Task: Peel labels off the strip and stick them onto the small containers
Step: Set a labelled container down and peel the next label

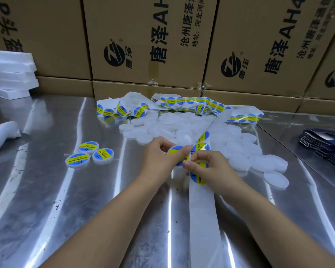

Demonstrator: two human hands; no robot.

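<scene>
**A:** Where's the container [176, 151] in hand?

**B:** Just in front of the pile [182, 124] of blank white tubs, lifted off the counter [66, 209]. The left grip [157, 157] has its fingers curled round it, and the thumb lies across its blue-and-yellow top.

**A:** And the right grip [213, 169]?

**B:** Beside the left one, touching it, also on the near side of the pile. Its fingers are closed round the strip [203, 213]. The thumb tip sits at the container's edge. I cannot tell whether it also pinches a label there.

**A:** How does the strip run?

**B:** The bare white backing runs from the near edge of the counter up to the right grip. A label [198, 177] on it shows just below the fingers. Past the grips it climbs over the right half of the pile with more labels on it. Loose coils [182, 103] of the same sort lie tangled behind the pile, and many of their stickers are unpeeled.

**A:** Anything finished?

**B:** A trio [89, 154] of labelled tubs, left of the pile and well apart from it, lying flat and touching one another.

**A:** What else is there?

**B:** Cartons [143, 45] stand behind the pile as a wall. Foam slabs [10, 74] are stacked far left of it, and dark pouches [325, 146] are fanned out far right of it.
</scene>
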